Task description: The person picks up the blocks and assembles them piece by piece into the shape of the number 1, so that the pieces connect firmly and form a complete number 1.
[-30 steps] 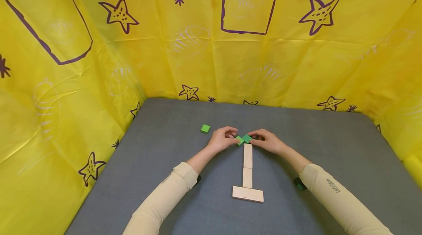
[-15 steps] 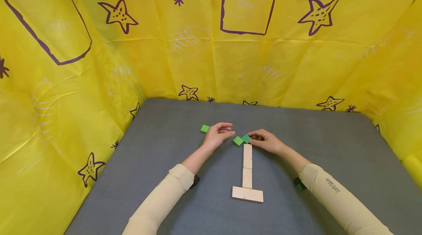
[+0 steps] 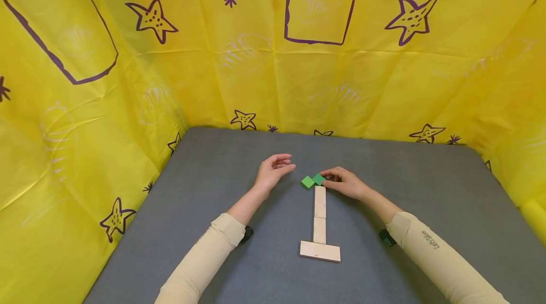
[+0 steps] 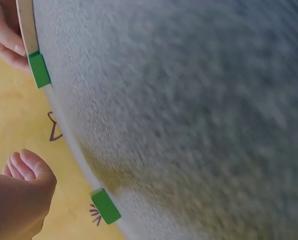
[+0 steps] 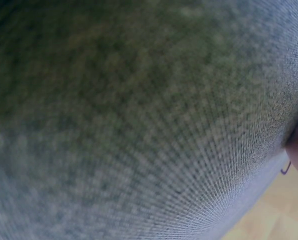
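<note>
In the head view, a light green square block [image 3: 307, 182] and a darker green block [image 3: 318, 179] lie corner to corner at the far end of a column of pale wooden planks [image 3: 320, 202]. My right hand [image 3: 347, 183] pinches the darker block with thumb and forefinger. Free of any object, my left hand [image 3: 272, 173] hovers to the left with loosely bent fingers. Behind it another green block is almost wholly covered, but the left wrist view shows this block [image 4: 105, 206] on the table beyond the hand.
A wider wooden plank [image 3: 320, 251] lies crosswise at the near end of the column. The grey tabletop [image 3: 375, 256] is bounded by yellow cloth walls [image 3: 256, 81] at the back and sides.
My left hand has let go of the light green block and moved left, now covering the separate green block. The right hand stays at the darker block.
</note>
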`<state>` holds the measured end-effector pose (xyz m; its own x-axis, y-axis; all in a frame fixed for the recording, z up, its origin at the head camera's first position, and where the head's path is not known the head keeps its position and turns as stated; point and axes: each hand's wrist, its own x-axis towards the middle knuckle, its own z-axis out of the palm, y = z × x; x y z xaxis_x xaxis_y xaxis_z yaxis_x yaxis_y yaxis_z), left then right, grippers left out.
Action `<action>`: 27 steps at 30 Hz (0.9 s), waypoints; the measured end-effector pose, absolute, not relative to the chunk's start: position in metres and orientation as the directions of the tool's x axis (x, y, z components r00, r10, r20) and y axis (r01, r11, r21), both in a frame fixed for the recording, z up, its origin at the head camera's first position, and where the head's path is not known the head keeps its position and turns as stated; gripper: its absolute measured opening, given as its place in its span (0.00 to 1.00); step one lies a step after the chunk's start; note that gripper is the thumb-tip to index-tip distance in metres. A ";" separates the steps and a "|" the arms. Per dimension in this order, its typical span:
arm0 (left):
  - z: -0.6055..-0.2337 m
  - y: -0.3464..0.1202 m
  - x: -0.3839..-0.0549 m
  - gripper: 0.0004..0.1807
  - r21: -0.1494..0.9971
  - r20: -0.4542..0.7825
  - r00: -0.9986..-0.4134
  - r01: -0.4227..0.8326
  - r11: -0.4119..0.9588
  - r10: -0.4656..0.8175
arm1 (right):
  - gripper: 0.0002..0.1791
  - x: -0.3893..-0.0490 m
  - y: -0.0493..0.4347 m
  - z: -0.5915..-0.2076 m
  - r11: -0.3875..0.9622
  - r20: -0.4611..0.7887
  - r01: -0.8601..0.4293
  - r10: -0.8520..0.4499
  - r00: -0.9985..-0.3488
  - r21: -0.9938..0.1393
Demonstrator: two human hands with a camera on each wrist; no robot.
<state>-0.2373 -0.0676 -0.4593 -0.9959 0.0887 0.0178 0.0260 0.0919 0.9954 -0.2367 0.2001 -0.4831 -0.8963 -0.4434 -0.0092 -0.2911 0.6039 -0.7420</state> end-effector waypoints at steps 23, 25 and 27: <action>-0.460 -0.102 -0.248 0.25 0.998 -0.052 -0.998 -0.053 0.024 -0.029 | 0.21 -0.237 0.200 -0.483 0.586 0.006 -0.311 -0.463 -0.886 -0.748; -0.461 -0.106 -0.249 0.25 0.998 -0.059 -0.997 -0.060 0.030 -0.044 | 0.21 -0.238 0.200 -0.483 0.590 0.004 -0.312 -0.463 -0.886 -0.744; -0.462 -0.109 -0.251 0.25 0.997 -0.074 -0.996 -0.075 0.027 -0.053 | 0.21 -0.238 0.200 -0.483 0.592 0.004 -0.311 -0.462 -0.887 -0.743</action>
<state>-0.2510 -0.1092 -0.4617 -0.9959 -0.0525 -0.0737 -0.0752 0.0269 0.9968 -0.2376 0.2002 -0.4828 -0.8871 -0.4616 0.0039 -0.3113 0.5919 -0.7435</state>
